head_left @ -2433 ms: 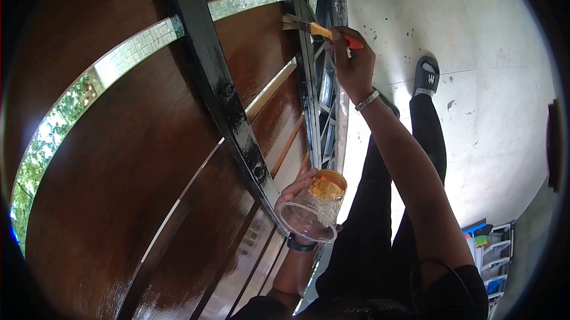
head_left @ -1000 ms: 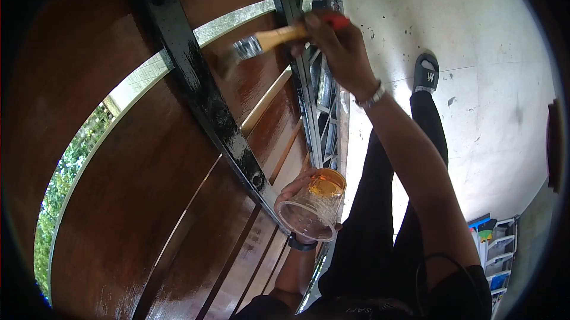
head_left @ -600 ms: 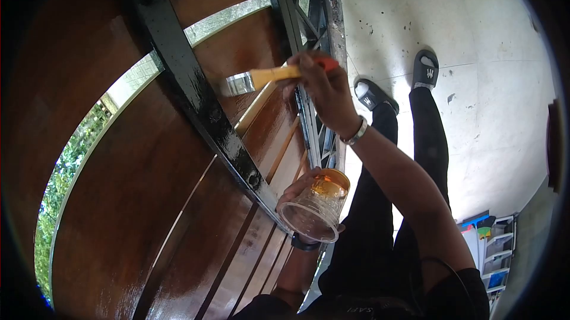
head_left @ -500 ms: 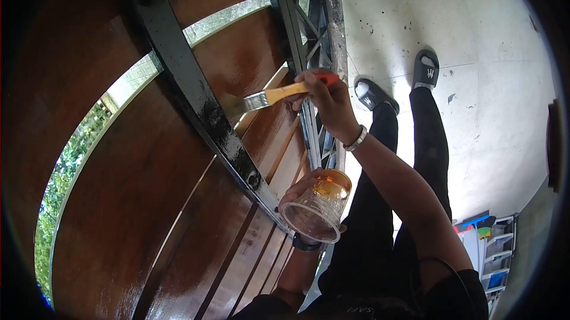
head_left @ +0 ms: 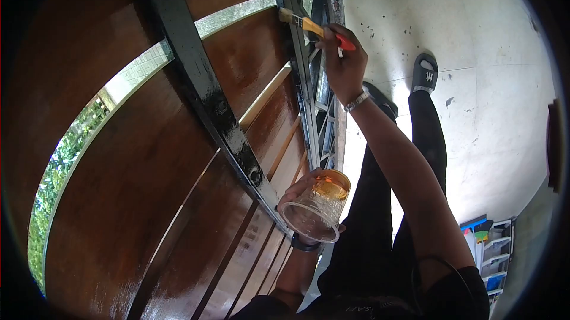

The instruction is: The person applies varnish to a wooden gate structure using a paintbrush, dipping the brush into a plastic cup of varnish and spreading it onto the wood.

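My right hand [head_left: 345, 64] is closed round the red-tipped handle of a flat paintbrush [head_left: 311, 25]. The brush's bristles are right at a black metal post [head_left: 292, 41], beside the end of a glossy brown wooden plank [head_left: 246, 49]. Lower down, my left hand [head_left: 292, 192] grips a clear plastic cup [head_left: 314, 216] from its far side, most of the fingers hidden behind it. Amber liquid [head_left: 332, 185] shows at the cup's base end.
A black metal bar [head_left: 205, 88] with bolts crosses the brown planks, and bright gaps between them show greenery outside. My sandalled foot [head_left: 425, 73] stands on the pale, spotted floor [head_left: 475, 100]. A ladder [head_left: 497, 254] stands at the lower right.
My right hand has moved the paintbrush up and right, from beside the bolted bar to the metal post near the plank end. My left hand with the cup has stayed in place.
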`<state>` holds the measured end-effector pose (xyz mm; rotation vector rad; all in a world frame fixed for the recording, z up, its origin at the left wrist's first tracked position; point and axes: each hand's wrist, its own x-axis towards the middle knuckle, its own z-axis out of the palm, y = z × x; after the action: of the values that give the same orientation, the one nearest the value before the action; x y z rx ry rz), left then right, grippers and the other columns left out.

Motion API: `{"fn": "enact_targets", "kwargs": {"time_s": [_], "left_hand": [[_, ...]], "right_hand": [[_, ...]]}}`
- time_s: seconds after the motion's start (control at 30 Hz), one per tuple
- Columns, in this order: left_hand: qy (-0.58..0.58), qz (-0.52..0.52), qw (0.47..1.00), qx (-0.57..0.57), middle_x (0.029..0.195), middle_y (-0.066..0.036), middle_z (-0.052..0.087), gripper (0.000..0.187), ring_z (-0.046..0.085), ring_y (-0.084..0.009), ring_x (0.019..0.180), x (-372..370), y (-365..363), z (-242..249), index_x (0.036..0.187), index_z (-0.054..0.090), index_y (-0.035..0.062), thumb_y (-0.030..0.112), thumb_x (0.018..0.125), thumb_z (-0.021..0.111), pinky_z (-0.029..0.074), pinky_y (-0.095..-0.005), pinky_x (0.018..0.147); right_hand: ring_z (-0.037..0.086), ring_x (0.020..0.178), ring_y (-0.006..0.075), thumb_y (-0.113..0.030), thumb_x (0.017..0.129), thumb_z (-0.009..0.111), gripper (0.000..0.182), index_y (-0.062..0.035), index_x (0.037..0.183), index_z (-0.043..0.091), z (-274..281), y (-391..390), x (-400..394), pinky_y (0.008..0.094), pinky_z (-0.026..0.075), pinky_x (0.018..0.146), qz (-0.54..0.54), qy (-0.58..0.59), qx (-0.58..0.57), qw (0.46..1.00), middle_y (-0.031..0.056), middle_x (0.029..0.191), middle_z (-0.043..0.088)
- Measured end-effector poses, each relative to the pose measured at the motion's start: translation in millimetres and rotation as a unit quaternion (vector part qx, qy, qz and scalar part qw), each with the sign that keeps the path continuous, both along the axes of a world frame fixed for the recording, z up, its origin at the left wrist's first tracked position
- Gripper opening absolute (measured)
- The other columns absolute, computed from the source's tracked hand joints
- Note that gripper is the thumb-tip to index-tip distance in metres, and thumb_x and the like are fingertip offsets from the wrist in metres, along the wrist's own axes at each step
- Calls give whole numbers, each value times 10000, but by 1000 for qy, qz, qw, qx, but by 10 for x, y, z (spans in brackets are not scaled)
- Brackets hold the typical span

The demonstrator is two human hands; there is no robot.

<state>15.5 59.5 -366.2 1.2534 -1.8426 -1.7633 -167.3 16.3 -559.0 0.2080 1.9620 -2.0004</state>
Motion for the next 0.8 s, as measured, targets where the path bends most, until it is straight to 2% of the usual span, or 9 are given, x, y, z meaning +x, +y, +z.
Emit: {"fn": "enact_targets", "kwargs": {"time_s": [0.03, 0.13, 0.27, 0.33, 0.47, 0.53, 0.63, 0.73, 0.8], "left_hand": [[0, 1, 1000, 0, 1189, -235, 577, 979, 608, -317, 1084, -1, -3, -2, 1205, 510, -39, 434, 465, 941, 537, -405, 932], [11, 9, 999, -43, 1173, -244, 589, 956, 622, -321, 1063, -20, -8, -1, 1185, 529, -44, 419, 459, 943, 546, -403, 915], [12, 1, 1000, -25, 1195, -251, 575, 940, 616, -322, 1075, 18, -35, 39, 1186, 529, -47, 381, 462, 949, 547, -393, 913], [14, -2, 1000, -20, 1200, -253, 570, 932, 612, -325, 1082, 15, -46, 50, 1185, 530, -46, 365, 463, 952, 547, -389, 913], [38, -18, 998, -39, 1209, -254, 561, 914, 600, -337, 1102, 28, -88, 100, 1189, 524, -46, 324, 473, 956, 545, -414, 925], [29, -26, 998, -45, 1213, -254, 557, 914, 594, -339, 1112, 52, -106, 96, 1193, 520, -44, 314, 475, 958, 544, -422, 929], [104, -1, 992, -78, 1231, -255, 542, 916, 580, -343, 1135, 76, -79, 70, 1208, 507, -32, 306, 485, 957, 537, -433, 941], [50, 9, 999, 2, 1245, -257, 529, 913, 572, -346, 1146, 111, -118, 152, 1224, 495, -18, 298, 501, 954, 536, -433, 943], [-29, -103, 994, -25, 1234, -208, 500, 1016, 545, -410, 1151, 182, -150, 167, 1378, 305, 135, 486, 614, 875, 494, -507, 967]], "right_hand": [[696, 743, 194, -161, 935, 607, 158, -47, 1036, 645, -38, -40, 24, 293, 526, 643, 1, 0, 0, 1000, 109, 867, 689], [658, 773, 345, -150, 913, 604, 86, -78, 948, 635, 54, -57, 112, 375, 540, 639, 106, 93, 56, 988, 129, 896, 667], [655, 765, 350, -145, 908, 610, 69, -80, 926, 627, 149, 138, 522, 387, 538, 636, 131, 109, 62, 983, 135, 867, 654], [657, 764, 351, -148, 908, 615, 69, -85, 928, 633, 203, 202, 593, 388, 540, 639, 173, 67, 47, 982, 141, 852, 661], [660, 727, 350, -187, 917, 615, 121, -67, 920, 632, 163, -52, 211, 389, 534, 629, 184, 57, 51, 980, 162, 791, 662], [661, 719, 347, -206, 922, 611, 150, -57, 922, 627, 156, -207, -57, 385, 530, 621, 170, 135, 55, 975, 170, 792, 661], [664, 727, 342, -218, 921, 613, 164, -58, 937, 645, 239, -315, -496, 383, 528, 627, 151, 156, 58, 974, 163, 808, 672], [675, 770, 327, -235, 911, 629, 191, -62, 978, 676, 157, -398, -640, 373, 529, 656, 60, 159, 14, 985, 143, 853, 691], [674, 789, 332, -227, 909, 632, 183, -63, 978, 676, 95, -394, -487, 369, 530, 667, 67, 146, 23, 987, 148, 873, 689]]}}
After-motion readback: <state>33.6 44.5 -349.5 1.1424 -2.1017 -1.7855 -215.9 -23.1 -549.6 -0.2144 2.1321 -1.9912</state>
